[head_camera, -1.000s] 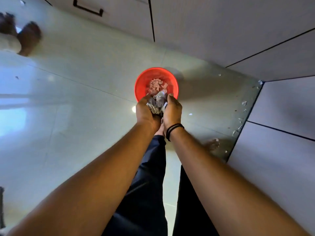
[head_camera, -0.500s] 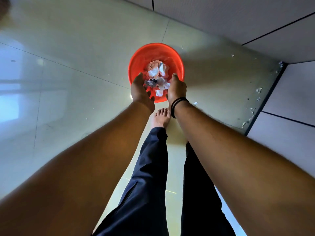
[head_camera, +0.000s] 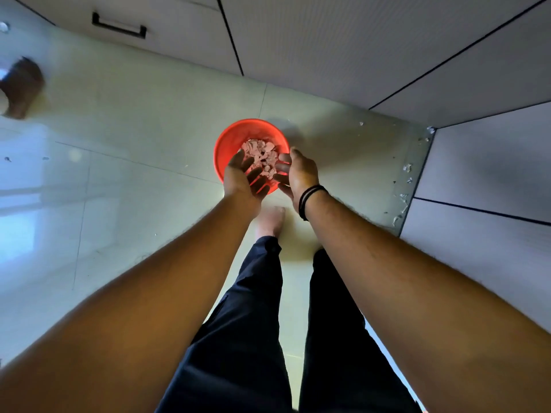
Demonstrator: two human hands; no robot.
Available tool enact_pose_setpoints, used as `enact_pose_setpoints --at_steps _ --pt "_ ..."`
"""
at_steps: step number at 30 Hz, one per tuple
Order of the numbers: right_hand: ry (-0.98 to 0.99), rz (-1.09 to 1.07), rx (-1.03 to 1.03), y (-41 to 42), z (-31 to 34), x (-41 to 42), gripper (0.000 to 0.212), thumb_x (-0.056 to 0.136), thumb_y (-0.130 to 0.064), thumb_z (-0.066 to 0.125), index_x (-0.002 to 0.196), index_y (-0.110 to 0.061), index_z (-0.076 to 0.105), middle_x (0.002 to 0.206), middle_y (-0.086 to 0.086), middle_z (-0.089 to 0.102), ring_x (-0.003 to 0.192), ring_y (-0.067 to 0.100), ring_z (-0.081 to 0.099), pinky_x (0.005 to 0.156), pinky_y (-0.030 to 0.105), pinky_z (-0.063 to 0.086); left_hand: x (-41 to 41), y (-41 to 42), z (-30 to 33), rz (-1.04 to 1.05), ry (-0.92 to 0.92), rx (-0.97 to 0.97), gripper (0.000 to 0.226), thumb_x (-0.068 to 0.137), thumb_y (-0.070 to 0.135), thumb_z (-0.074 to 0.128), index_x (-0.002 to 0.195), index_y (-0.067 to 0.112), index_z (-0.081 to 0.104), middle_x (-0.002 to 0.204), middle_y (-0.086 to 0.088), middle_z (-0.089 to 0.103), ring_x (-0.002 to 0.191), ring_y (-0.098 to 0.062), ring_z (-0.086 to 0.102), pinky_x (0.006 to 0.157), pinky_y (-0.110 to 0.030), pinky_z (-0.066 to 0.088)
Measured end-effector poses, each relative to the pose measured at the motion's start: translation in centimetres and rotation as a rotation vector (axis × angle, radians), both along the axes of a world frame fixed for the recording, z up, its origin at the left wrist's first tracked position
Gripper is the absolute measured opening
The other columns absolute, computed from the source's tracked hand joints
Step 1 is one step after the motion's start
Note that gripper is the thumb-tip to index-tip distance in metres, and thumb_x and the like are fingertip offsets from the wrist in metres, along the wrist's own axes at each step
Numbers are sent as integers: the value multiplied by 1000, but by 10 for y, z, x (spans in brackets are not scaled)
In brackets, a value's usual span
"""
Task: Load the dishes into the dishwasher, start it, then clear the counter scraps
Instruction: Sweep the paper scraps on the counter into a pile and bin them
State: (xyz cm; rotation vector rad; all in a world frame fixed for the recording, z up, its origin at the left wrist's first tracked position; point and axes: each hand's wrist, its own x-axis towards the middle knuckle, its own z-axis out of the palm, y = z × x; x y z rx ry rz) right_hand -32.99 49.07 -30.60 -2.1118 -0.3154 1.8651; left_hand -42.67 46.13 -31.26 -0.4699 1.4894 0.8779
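Scraps in the red bin

Pale crumpled scraps (head_camera: 260, 158) fill the red bin (head_camera: 231, 144) on the floor; the left hand (head_camera: 244, 178) and right hand (head_camera: 298, 171), cupped together before, now hover apart, empty.

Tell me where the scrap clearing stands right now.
Done: a heap of scraps lies in the red bin on the floor. In hand: nothing; the left hand and right hand are open above the bin. Left: small bits lie on the floor along the right cabinet. The dishwasher and counter are out of view.
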Motion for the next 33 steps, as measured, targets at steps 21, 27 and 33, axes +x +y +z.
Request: enact_pose_setpoints --at_steps 21,27,33 --pt "-78 -388 682 -39 345 239 16 97 -10 59 83 -14 65 81 8 64 74 18 57 59 21 46 227 37 350 -581 -94 435 33 101 37 53 107 6 65 101 -17 71 95 -30 70 97 -41 55" --pt "-294 -514 848 -51 382 350 13 88 -28 63 82 -20 72 78 0 71 77 16 66 76 41 57 348 40 401 -762 -211 625 32 101 34 53 108 5 66 104 -17 70 100 -30 69 101 -42 53" --pt "-358 -616 871 -75 393 426 10 93 -23 64 91 -19 74 82 -1 73 77 12 67 75 35 58 429 25 412 -978 -194 742 33 103 30 52 115 3 67 102 -15 74 89 -25 74 83 -36 59"
